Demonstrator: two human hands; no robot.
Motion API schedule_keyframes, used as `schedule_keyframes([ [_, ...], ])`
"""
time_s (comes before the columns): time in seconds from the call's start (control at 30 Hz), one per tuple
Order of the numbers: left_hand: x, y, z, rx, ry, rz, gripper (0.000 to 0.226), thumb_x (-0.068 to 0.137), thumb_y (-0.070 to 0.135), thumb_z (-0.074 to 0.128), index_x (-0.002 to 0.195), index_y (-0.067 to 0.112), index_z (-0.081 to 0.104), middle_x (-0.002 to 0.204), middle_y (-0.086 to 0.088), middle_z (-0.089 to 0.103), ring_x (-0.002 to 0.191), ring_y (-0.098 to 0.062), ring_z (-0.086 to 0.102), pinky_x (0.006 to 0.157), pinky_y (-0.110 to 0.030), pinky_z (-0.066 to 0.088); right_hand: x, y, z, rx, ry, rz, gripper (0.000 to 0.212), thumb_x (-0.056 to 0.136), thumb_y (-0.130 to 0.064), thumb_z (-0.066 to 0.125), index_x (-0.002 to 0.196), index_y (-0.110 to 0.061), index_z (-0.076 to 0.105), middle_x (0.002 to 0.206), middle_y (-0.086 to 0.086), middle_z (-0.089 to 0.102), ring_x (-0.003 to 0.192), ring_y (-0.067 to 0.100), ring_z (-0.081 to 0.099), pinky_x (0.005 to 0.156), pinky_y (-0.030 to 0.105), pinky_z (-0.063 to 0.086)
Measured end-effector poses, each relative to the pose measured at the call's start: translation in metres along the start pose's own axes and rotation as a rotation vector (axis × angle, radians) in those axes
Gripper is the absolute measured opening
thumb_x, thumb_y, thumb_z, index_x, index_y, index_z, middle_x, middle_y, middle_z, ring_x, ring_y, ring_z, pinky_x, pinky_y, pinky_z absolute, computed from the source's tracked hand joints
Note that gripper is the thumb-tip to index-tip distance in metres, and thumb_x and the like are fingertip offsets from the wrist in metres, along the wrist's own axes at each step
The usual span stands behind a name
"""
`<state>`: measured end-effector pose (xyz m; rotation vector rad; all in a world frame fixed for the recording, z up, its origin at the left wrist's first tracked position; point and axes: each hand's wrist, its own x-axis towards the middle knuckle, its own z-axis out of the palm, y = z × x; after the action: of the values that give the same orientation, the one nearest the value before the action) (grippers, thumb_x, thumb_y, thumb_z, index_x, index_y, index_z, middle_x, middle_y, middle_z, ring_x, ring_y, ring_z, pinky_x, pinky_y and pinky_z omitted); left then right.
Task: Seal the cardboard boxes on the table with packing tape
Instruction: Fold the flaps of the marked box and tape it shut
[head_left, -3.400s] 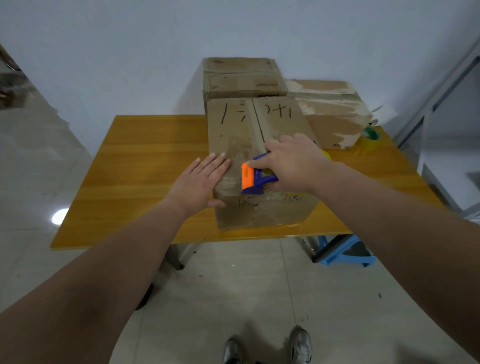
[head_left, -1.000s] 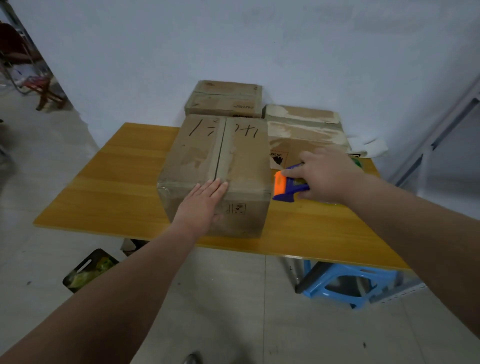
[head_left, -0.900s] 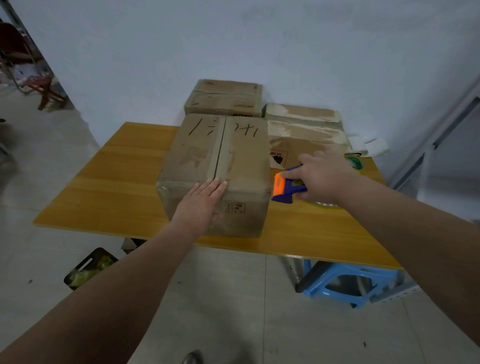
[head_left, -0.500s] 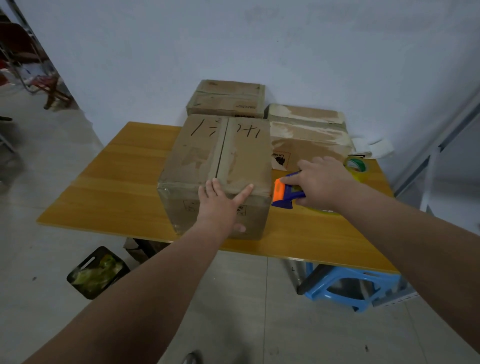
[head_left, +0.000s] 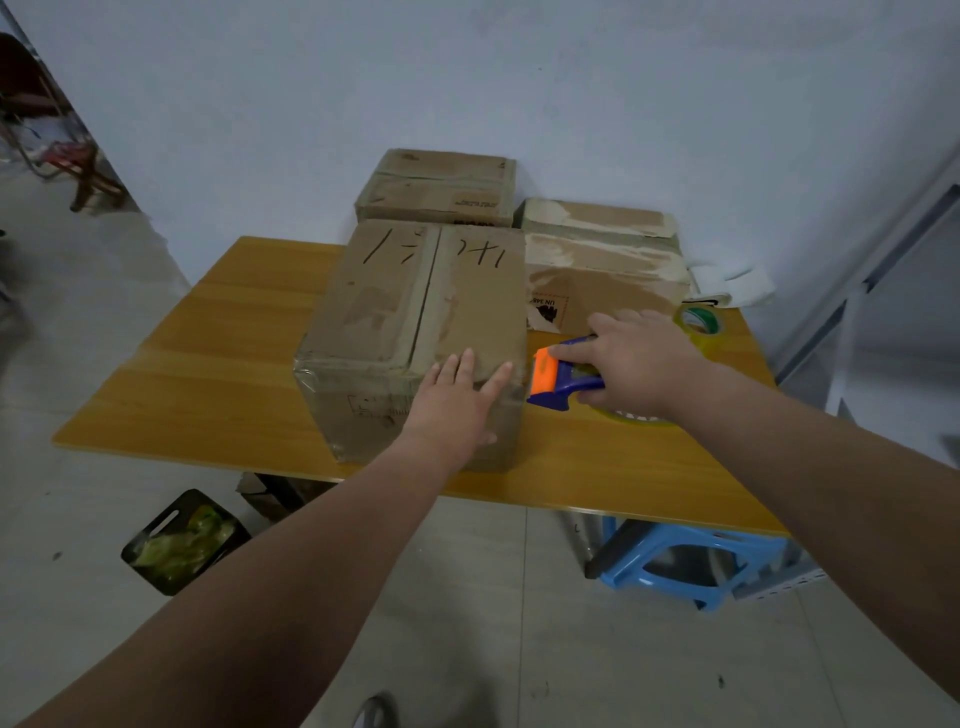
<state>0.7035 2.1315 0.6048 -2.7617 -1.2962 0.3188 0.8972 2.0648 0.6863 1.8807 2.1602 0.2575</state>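
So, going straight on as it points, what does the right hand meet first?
Probably the right side of the near box: the tape dispenser in the right hand leads, its orange end nearly touching. Depth unclear.

Blue plastic stool (head_left: 691, 566) on the floor, below the right hand (head_left: 634, 364). Black bin (head_left: 182, 543) with green contents, on the floor, low and left of the left hand (head_left: 452, 400). White sheets (head_left: 732, 280) beyond the right hand, against the wall.

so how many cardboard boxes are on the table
3. The front box lies under the left hand; the back box sits behind it; the right box stands beyond the right hand, which grips the tape dispenser. Others could hide behind these.
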Motion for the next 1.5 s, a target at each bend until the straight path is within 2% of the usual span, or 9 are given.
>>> schedule_keyframes([
  [0.17,0.003,0.010,-0.004,0.045,0.020,-0.035,0.080,0.095,0.049,0.043,0.147,0.034,-0.015,0.155,-0.024,0.000,0.144,-0.037,0.007,0.115,-0.046,0.008,-0.003,0.006,0.005,0.018,0.012,-0.012,0.065,0.087,-0.060,0.049,0.145,-0.046,0.023,0.118,0.003,0.047,0.107,0.025,0.048,0.087,0.037,0.037],
  [0.33,0.003,0.011,-0.001,0.055,0.182,0.106,0.066,0.100,0.033,0.035,0.150,0.016,-0.003,0.159,-0.006,-0.006,0.145,-0.020,-0.007,0.115,-0.035,-0.007,-0.011,0.017,0.019,0.056,0.034,-0.016,0.072,0.084,-0.068,0.045,0.147,-0.046,0.018,0.118,0.004,0.045,0.104,0.024,0.047,0.081,0.033,0.035],
  [0.57,0.006,0.001,-0.001,-0.210,0.185,0.104,0.062,0.099,0.036,0.041,0.151,0.021,0.011,0.158,0.003,0.010,0.144,-0.012,0.009,0.115,-0.027,0.005,-0.040,0.042,0.041,0.081,0.033,-0.006,0.079,0.078,-0.075,0.037,0.147,-0.047,0.013,0.123,0.003,0.044,0.104,0.022,0.046,0.082,0.032,0.039],
  [0.73,0.008,0.009,0.006,-0.203,0.280,0.055,0.058,0.099,0.041,0.039,0.149,0.020,0.020,0.157,0.003,0.018,0.143,-0.014,0.017,0.116,-0.029,0.011,-0.056,0.060,0.050,0.018,0.033,0.039,0.071,0.085,-0.066,0.045,0.147,-0.046,0.018,0.129,0.003,0.046,0.109,0.022,0.047,0.081,0.032,0.036],
  [0.93,0.008,0.024,0.009,-0.162,0.411,-0.025,0.049,0.090,0.037,0.058,0.134,0.018,0.047,0.140,-0.002,0.046,0.125,-0.024,0.042,0.104,-0.036,0.032,-0.031,0.037,0.042,-0.048,-0.054,-0.006,0.062,0.089,-0.060,0.047,0.145,-0.042,0.025,0.123,0.004,0.047,0.110,0.026,0.048,0.091,0.038,0.037],
  [1.27,0.012,0.018,0.016,-0.082,0.389,-0.016,0.060,0.094,0.038,0.048,0.148,0.030,0.023,0.143,0.000,0.039,0.125,-0.023,0.037,0.105,-0.037,0.028,0.024,-0.015,0.033,0.072,-0.335,0.050,0.038,0.089,-0.051,0.055,0.121,-0.031,0.055,0.102,0.001,0.050,0.096,0.025,0.052,0.070,0.035,0.035],
  [1.4,0.010,0.018,0.018,-0.111,0.386,-0.037,0.060,0.095,0.038,0.047,0.149,0.031,0.021,0.145,-0.001,0.037,0.127,-0.024,0.035,0.108,-0.039,0.026,0.025,-0.017,0.046,-0.133,-0.516,0.054,0.018,0.088,-0.036,0.062,0.094,-0.021,0.057,0.084,-0.002,0.050,0.079,0.019,0.048,0.067,0.033,0.033],
  [1.43,0.010,0.018,0.018,-0.107,0.389,-0.035,0.060,0.095,0.038,0.047,0.149,0.030,0.021,0.145,-0.001,0.037,0.128,-0.024,0.035,0.108,-0.039,0.026,0.018,-0.015,0.058,-0.154,-0.549,0.058,0.016,0.088,-0.035,0.061,0.094,-0.021,0.056,0.084,-0.001,0.050,0.080,0.020,0.048,0.069,0.033,0.034],
  [1.5,0.010,0.019,0.019,-0.108,0.402,-0.037,0.059,0.095,0.038,0.047,0.148,0.030,0.023,0.144,-0.002,0.039,0.126,-0.025,0.036,0.107,-0.040,0.027,0.001,-0.005,0.087,0.045,-0.522,0.166,0.026,0.090,-0.045,0.055,0.107,-0.024,0.057,0.093,0.001,0.051,0.085,0.022,0.051,0.069,0.033,0.040],
])
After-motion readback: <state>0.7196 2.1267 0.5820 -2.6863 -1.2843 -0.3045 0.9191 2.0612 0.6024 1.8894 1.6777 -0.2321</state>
